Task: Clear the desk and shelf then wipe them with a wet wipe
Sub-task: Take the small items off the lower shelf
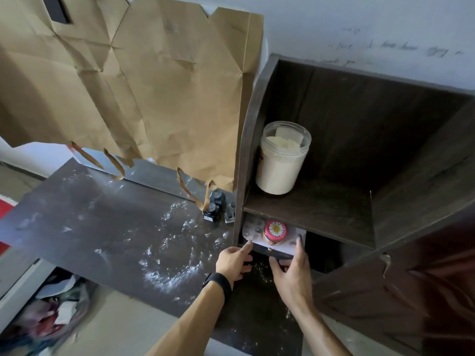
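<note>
My left fingers (248, 246) and right fingers (299, 242) clasp a flat, pale box (285, 249) under the dark wooden shelf (308, 214); a round, red-lidded jar (275, 231) stands on it.

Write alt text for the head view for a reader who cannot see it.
The left hand and right hand hold a flat white item in the lower compartment of the shelf; a small jar with a red daisy lid stands on it. A large clear jar of white powder stands on the board above. Left of it, the dark desk is dusted with white powder.
</note>
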A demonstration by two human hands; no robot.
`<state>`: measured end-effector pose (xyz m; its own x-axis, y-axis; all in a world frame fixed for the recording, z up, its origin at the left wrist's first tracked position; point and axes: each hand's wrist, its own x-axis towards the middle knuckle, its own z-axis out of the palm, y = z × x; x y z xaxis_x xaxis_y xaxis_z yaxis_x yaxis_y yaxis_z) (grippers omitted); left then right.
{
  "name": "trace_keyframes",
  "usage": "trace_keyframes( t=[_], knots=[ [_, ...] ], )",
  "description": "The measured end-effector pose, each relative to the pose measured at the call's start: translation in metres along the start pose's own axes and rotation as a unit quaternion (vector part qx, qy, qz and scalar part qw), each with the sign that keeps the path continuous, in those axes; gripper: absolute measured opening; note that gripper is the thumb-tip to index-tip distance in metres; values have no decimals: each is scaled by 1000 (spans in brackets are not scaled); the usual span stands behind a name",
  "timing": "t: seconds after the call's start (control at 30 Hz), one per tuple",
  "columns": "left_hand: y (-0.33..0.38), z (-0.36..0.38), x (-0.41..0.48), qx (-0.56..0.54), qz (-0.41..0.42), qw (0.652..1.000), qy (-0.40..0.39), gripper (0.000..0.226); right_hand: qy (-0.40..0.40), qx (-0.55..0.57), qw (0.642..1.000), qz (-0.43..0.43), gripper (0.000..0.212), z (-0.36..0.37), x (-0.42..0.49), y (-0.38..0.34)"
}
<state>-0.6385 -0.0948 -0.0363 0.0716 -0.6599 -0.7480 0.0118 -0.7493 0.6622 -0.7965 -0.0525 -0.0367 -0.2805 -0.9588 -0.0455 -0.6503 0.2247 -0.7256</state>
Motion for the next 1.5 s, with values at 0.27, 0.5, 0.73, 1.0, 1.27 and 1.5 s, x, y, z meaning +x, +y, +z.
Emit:
trace_keyframes(
  t=[0.27, 0.5, 0.73, 1.0, 1.27, 1.5],
  knots=[
    [-39, -104, 42, 171, 40, 980, 89, 35, -102, -3, 991, 90, 53, 67, -82, 7],
    [19, -126, 112, 308, 132, 937, 94, 67, -159, -47, 981, 106, 51, 147, -54, -49],
    [66, -109, 170, 410, 148, 894, 101, 72, -108, -153, 981, 60, 50, 197, 6, -86],
    [69, -123, 185, 435, 170, 882, 56, 58, -43, -122, 978, 166, 63, 223, 72, -99],
    [33, -224, 141, 397, 151, 902, 73, 61, -21, -132, 959, 250, 38, 235, 128, -102],
    [2, -274, 80, 337, 126, 922, 143, 51, -66, -97, 978, 174, 39, 226, 80, -103]
  ],
)
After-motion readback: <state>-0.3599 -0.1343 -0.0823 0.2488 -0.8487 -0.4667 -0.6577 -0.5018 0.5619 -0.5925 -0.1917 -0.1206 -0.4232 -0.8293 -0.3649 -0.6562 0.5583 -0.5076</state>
